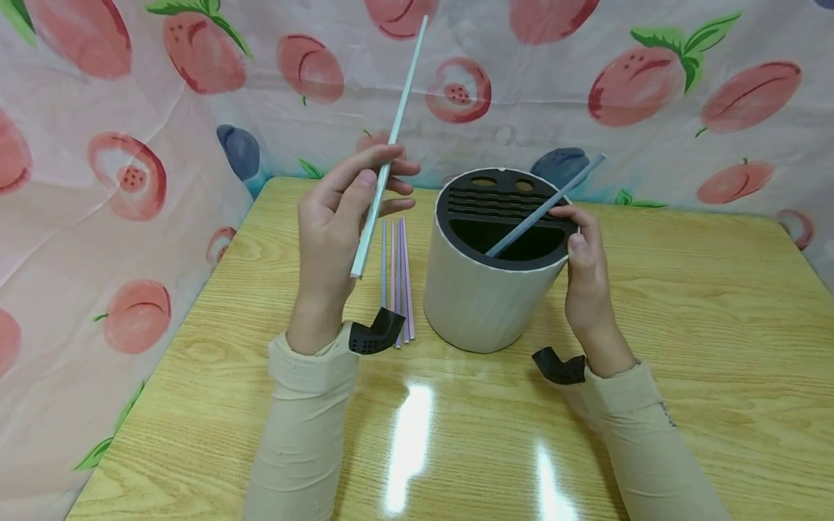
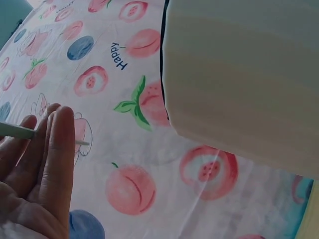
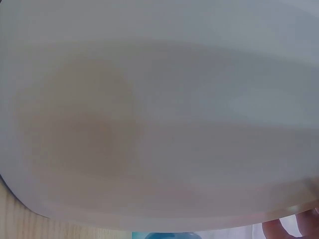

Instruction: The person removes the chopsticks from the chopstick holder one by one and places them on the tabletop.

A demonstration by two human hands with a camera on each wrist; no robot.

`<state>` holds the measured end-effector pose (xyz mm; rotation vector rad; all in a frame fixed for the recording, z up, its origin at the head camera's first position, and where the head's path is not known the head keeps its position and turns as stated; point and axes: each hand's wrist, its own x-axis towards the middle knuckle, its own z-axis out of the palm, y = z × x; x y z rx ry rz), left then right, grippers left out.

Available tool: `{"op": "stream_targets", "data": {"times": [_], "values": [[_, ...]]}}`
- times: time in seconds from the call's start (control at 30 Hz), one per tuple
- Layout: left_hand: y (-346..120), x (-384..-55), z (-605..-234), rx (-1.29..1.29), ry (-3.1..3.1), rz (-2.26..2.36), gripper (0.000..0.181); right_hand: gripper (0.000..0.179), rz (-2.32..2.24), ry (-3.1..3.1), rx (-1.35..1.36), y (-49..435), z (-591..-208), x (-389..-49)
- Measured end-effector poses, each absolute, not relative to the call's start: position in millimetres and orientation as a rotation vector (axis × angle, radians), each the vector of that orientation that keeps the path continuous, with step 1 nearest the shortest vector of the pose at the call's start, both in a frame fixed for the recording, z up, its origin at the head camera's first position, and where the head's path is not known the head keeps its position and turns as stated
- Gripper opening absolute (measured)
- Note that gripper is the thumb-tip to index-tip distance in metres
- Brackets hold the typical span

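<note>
My left hand (image 1: 331, 231) pinches a pale green chopstick (image 1: 407, 87) between thumb and fingers, left of the utensil holder (image 1: 482, 307) and above the table. The chopstick slants up and away, its thicker end toward me. The holder is a white round tub with a black top (image 1: 508, 204) that has slots, two round holes and a wide half-round opening. My right hand (image 1: 589, 297) grips the holder's right rim, thumb outside near the top edge. A grey-blue chopstick (image 1: 550, 205) leans in the wide opening, its upper end sticking out over the right rim; its lower end is hidden inside.
Several blue, pink and purple chopsticks (image 1: 407, 289) lie side by side on the wooden table (image 1: 704, 347), left of the holder. A fruit-printed cloth (image 1: 521, 87) hangs behind and to the left. Black wrist pieces (image 1: 376, 333) sit at both cuffs.
</note>
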<state>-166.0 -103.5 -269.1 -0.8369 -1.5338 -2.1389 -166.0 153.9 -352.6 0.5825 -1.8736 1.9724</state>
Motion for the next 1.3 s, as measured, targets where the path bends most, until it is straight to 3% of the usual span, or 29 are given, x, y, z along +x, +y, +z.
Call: {"op": "stream_targets", "data": {"times": [0.73,1.3], "values": [[-115,-170,-272,-0.499,-1.796,-2.029,0.029,0.041,1.963,-1.896,0.563,152,-351,-164],[-118,-181,-286,-0.447,-1.733,-2.024,0.02,0.041,1.979,-1.858,0.564,152,-353,-164]]}}
